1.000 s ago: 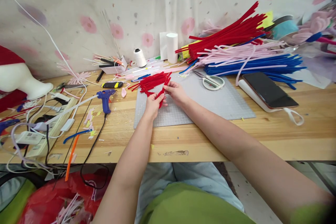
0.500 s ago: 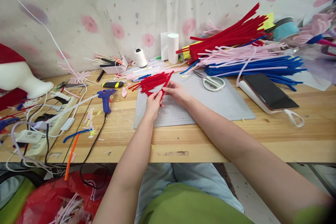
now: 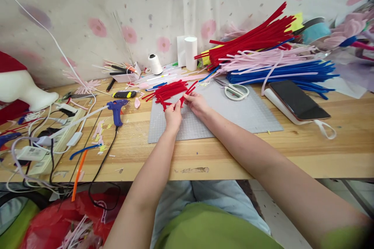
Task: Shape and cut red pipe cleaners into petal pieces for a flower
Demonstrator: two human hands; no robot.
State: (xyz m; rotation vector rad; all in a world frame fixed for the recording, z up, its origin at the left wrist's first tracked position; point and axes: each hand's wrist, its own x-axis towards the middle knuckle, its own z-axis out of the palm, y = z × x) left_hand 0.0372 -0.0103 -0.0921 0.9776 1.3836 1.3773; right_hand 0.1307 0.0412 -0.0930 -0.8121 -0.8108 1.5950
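Between my two hands, over the left part of the grey cutting mat (image 3: pixel 236 118), are red pipe cleaners (image 3: pixel 191 87). My left hand (image 3: pixel 173 116) is closed, pinching them from below. Fingertips of my right hand (image 3: pixel 195 103) are closed on them as well, and two ends stick up past that hand. Their lower part is partly hidden by my fingers. Just behind lies a pile of short red pipe cleaners (image 3: pixel 172 90). White-handled scissors (image 3: pixel 236 92) rest on the mat, to the right of my right hand.
Bundles of red (image 3: pixel 254 39), pink (image 3: pixel 263 60) and blue pipe cleaners (image 3: pixel 280 74) lie at the back right. A phone (image 3: pixel 299 100) is on the right. To the left are a glue gun (image 3: pixel 117 109), a utility knife (image 3: pixel 124 94) and a power strip (image 3: pixel 55 142) with tangled cords.
My hands have moved slightly apart, and the red pipe cleaner ends by my right hand now lean further right. The whole view has shifted a little.
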